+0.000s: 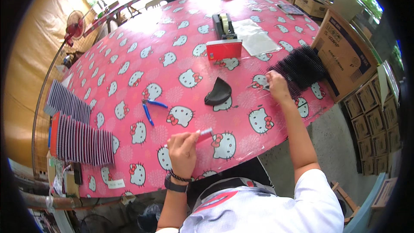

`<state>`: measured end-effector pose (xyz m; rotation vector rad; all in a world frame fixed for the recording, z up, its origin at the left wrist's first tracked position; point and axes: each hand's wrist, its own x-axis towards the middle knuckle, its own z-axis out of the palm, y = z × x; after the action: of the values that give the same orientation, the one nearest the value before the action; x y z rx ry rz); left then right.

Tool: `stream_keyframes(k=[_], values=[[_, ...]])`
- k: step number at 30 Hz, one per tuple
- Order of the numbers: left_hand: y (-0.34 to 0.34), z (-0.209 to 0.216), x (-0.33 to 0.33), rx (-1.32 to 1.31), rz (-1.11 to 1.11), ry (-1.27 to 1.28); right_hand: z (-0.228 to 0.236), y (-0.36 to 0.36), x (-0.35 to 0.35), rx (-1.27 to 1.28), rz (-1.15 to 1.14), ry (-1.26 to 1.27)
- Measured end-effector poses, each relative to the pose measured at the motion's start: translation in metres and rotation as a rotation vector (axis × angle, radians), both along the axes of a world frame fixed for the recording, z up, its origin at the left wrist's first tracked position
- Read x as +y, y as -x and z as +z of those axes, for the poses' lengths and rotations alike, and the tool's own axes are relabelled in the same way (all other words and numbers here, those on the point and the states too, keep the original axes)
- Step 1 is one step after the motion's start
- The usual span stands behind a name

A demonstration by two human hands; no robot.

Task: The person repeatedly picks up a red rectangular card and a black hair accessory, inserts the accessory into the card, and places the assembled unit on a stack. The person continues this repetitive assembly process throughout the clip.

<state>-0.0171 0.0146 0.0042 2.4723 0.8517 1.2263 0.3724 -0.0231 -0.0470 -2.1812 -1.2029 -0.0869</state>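
My left hand (183,149), with a dark watch on its wrist, is closed on a small flat red packet (204,137) with a white edge, just above the table near its front edge. To the right, my right hand (279,88) has its fingers pinched beside a pile of black bristly pieces (299,69). Whatever lies between those fingertips is too small to make out. Between my hands, farther back, rests a black curved wedge-shaped pad (219,92). Blue-handled pliers (149,108) lie beyond my left hand.
Rows of thin upright cards (84,141) stand at the left edge. A red box (224,50), a tape dispenser (223,26) and clear plastic sheets (254,36) sit farther back. A large cardboard box (345,56) bounds the right side. The pink patterned tablecloth (125,146) covers the table.
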Motion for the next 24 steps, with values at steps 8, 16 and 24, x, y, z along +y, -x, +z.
stream_keyframes(k=[8,16,24], values=[[0.012,-0.010,0.010,0.015,0.003,0.054,0.068,0.162,-0.018,0.366,0.766,-0.174],[0.015,-0.007,0.011,-0.011,-0.056,0.078,0.063,0.176,-0.012,0.567,0.931,-0.005],[0.016,-0.004,0.006,0.060,-0.011,0.102,0.073,0.177,-0.011,0.695,0.952,0.228]])
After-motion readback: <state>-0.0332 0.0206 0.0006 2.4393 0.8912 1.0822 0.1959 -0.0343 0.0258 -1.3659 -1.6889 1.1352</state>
